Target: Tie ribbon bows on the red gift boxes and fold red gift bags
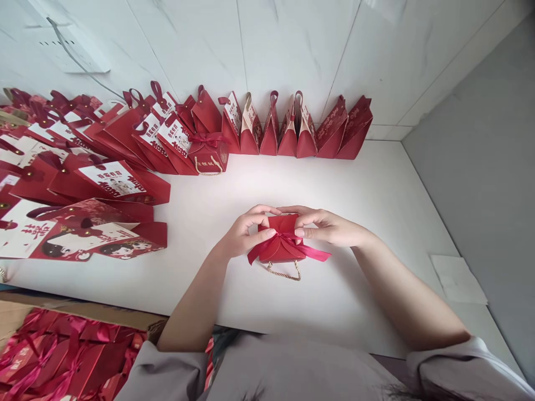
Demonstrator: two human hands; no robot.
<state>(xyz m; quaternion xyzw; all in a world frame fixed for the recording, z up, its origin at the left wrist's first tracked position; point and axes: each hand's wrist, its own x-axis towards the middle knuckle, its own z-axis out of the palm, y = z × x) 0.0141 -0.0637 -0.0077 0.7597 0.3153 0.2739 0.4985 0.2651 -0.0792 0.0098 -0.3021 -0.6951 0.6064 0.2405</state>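
Red gift bags (104,184) crowd the surface (376,189) from 9 to 12 o'clock, seemingly done. At centre the left hand (242,235) and right hand (328,227) pinch the ribbon (315,254) atop a small red box (278,253), fingers clenched on its loops. The bow looks unfinished.

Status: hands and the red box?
Left hand, right hand both pinching small red box at its ribbon. Box rests on white table. Other red bags well apart.

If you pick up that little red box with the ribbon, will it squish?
Probably light: the red gift box looks like thin folded card. It likely dents if squeezed. Its ribbon and rope handle hang limp, so they're floppy.
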